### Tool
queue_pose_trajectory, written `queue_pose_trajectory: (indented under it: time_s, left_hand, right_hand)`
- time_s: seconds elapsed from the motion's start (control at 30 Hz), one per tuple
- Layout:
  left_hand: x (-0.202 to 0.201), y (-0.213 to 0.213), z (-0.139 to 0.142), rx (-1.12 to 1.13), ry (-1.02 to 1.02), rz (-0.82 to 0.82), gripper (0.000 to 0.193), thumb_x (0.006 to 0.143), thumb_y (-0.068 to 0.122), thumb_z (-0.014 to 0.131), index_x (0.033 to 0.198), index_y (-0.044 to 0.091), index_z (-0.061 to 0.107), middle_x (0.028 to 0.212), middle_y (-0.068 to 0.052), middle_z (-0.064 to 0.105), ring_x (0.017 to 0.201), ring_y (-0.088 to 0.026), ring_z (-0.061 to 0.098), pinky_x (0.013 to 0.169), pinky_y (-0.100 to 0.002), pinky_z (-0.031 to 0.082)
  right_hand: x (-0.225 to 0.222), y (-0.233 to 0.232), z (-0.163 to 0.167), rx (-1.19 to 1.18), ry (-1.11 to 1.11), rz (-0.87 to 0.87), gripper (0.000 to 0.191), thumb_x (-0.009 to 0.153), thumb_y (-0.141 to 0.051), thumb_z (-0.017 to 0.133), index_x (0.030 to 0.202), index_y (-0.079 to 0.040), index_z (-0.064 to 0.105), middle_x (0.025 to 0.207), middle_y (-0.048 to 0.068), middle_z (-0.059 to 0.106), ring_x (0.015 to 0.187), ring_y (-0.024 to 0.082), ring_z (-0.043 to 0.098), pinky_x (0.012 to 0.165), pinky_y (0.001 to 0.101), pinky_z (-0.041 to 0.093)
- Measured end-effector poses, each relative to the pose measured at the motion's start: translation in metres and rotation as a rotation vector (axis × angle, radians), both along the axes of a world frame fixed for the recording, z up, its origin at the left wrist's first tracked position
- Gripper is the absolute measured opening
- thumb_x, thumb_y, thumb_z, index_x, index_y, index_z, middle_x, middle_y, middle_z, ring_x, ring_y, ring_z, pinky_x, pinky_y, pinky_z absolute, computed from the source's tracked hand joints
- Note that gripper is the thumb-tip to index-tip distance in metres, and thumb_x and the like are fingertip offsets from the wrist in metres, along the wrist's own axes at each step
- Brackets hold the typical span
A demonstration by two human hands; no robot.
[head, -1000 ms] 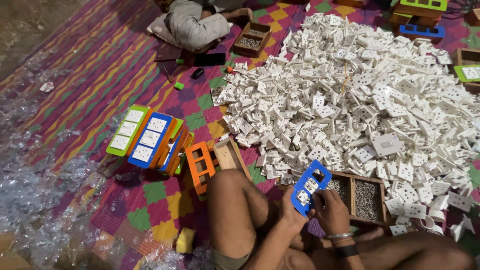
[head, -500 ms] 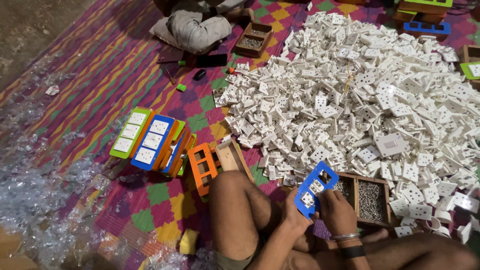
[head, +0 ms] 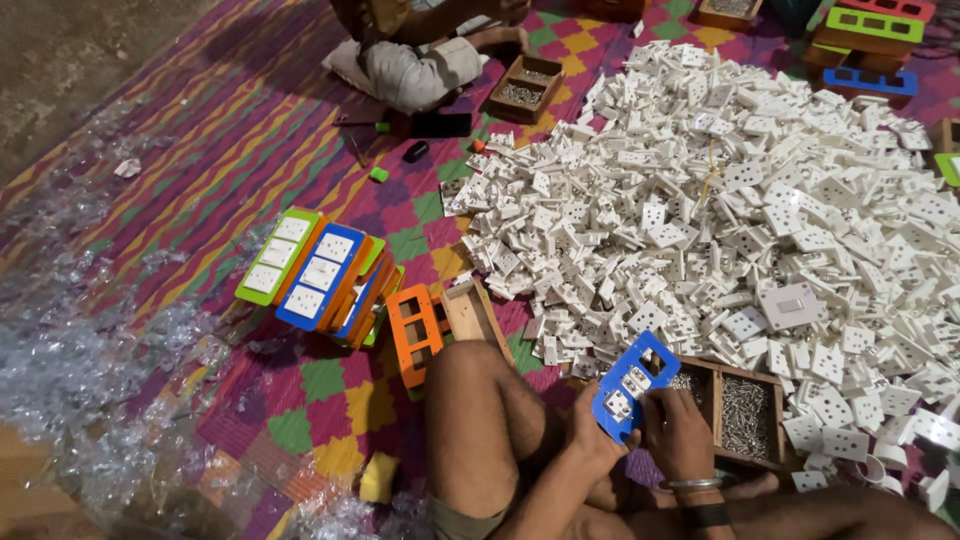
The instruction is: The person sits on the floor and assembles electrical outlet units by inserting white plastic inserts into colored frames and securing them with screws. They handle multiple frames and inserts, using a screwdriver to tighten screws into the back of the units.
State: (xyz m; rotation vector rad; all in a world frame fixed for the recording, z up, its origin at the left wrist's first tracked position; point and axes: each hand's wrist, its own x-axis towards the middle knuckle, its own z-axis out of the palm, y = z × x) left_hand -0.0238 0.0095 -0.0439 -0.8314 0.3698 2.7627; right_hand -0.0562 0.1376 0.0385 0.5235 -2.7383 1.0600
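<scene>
- The left hand (head: 592, 440) is gripping the lower edge of a blue plastic frame (head: 634, 385), fingers clamped on it; the frame is tilting up above the person's knee (head: 478, 400).
- The right hand (head: 678, 432) is pressing against the frame's right side, fingers closed together on it; whether it is pinching a small part cannot be told.
- White socket inserts are sitting in some of the frame's openings; one opening at the top is showing empty.
- A wooden tray of screws (head: 740, 415) is lying just beside the right hand.
- A large heap of white socket pieces (head: 760, 210) is spreading beyond the tray.
- A stack of filled coloured frames (head: 320, 275) and an orange frame (head: 415, 335) are resting on the patterned mat (head: 200, 140), left of the knee.
- Another person (head: 420, 60) is sitting at the far side of the mat.
</scene>
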Motion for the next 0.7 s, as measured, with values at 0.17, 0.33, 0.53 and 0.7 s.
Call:
queue_pose_trajectory:
  time_s: [0.17, 0.33, 0.53, 0.7]
  left_hand:
    - [0.0, 0.001, 0.0017, -0.036, -0.028, 0.01, 0.055, 0.098, 0.067, 0.043, 0.114, 0.021, 0.069, 0.1, 0.001, 0.073, 0.088, -0.017, 0.068, 0.063, -0.033, 0.054]
    - [0.0001, 0.0019, 0.0031, -0.059, -0.057, 0.003, 0.051, 0.098, 0.066, 0.044, 0.112, 0.023, 0.069, 0.098, 0.002, 0.073, 0.085, -0.016, 0.067, 0.061, -0.033, 0.053]
    - [0.0004, 0.0034, 0.0039, -0.12, -0.096, -0.001, 0.051, 0.1, 0.063, 0.043, 0.112, 0.021, 0.068, 0.097, 0.0, 0.072, 0.085, -0.016, 0.065, 0.062, -0.033, 0.053]
    - [0.0015, 0.0055, 0.004, -0.133, -0.067, -0.022, 0.049, 0.099, 0.063, 0.044, 0.111, 0.022, 0.067, 0.096, 0.001, 0.071, 0.086, -0.016, 0.065, 0.063, -0.034, 0.052]
  right_hand:
    - [0.0005, 0.0052, -0.0095, 0.004, 0.01, 0.053, 0.014, 0.089, -0.018, 0.07, 0.099, -0.009, 0.068, 0.095, 0.012, 0.067, 0.082, 0.037, 0.067, 0.07, 0.0456, 0.054]
    - [-0.0006, 0.0075, -0.0108, 0.045, -0.026, 0.078, 0.013, 0.089, -0.015, 0.068, 0.101, -0.009, 0.067, 0.097, 0.013, 0.069, 0.085, 0.039, 0.067, 0.07, 0.0471, 0.054]
    - [-0.0025, 0.0095, -0.0079, 0.026, -0.021, 0.112, 0.014, 0.09, -0.019, 0.067, 0.099, -0.009, 0.066, 0.095, 0.013, 0.069, 0.082, 0.039, 0.067, 0.069, 0.0479, 0.054]
    - [-0.002, 0.0082, -0.009, 0.109, -0.042, 0.055, 0.019, 0.094, -0.027, 0.065, 0.096, -0.008, 0.064, 0.091, 0.014, 0.067, 0.08, 0.041, 0.065, 0.069, 0.0495, 0.053]
